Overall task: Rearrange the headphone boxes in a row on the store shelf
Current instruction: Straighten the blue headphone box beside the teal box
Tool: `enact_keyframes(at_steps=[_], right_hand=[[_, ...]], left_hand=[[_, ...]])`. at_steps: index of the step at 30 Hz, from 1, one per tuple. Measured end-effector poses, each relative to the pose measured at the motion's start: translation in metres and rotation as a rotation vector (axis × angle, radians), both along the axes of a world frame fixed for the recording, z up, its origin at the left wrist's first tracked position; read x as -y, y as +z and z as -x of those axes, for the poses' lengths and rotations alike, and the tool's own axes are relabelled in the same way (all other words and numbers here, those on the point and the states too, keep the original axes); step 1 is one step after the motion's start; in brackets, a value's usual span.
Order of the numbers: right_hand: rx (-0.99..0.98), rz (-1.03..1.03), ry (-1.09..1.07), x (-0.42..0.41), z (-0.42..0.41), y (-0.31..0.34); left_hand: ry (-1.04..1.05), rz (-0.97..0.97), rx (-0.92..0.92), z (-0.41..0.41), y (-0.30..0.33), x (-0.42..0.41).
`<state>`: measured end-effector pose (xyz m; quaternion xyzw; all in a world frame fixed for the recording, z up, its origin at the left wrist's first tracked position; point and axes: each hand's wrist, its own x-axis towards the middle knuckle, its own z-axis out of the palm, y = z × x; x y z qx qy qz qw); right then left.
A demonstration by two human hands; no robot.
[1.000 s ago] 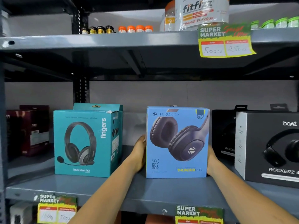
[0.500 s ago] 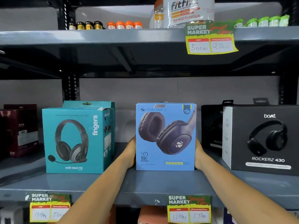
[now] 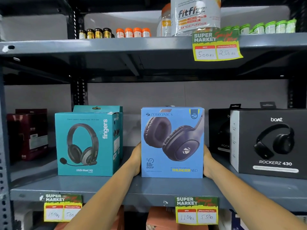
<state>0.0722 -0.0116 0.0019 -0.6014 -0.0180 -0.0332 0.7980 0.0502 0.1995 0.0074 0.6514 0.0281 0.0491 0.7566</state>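
Observation:
A light blue Zebronics headphone box [image 3: 172,141] stands upright on the grey middle shelf [image 3: 149,190]. My left hand [image 3: 137,159] presses its left side and my right hand [image 3: 207,161] presses its right side, fingers hidden behind the box. To its left stands a teal Fingers headset box [image 3: 86,143] with a second teal box [image 3: 98,108] behind it. To the right a grey boAt Rockerz box [image 3: 272,141] stands at the front, and a black boAt box [image 3: 219,130] sits further back.
Dark red boxes [image 3: 28,133] sit far left on the same shelf. The upper shelf [image 3: 116,45] carries small bottles and a Fitfizz jar [image 3: 196,15]. Yellow price tags [image 3: 196,210] hang on the shelf edges. A metal upright [image 3: 5,146] borders the left.
The blue box stays held between both hands in the same spot on the shelf. Only the view shifts slightly sideways across the frames.

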Motion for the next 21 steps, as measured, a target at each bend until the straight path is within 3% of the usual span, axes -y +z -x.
enact_keyframes(at_steps=[15, 21], right_hand=[[-0.035, 0.086, 0.011, 0.005, 0.002, 0.003], [-0.031, 0.054, 0.019, 0.002, 0.005, 0.002]], left_hand=[[0.012, -0.086, -0.026, -0.01, -0.009, -0.005], [-0.017, -0.028, -0.024, -0.008, -0.011, -0.007]])
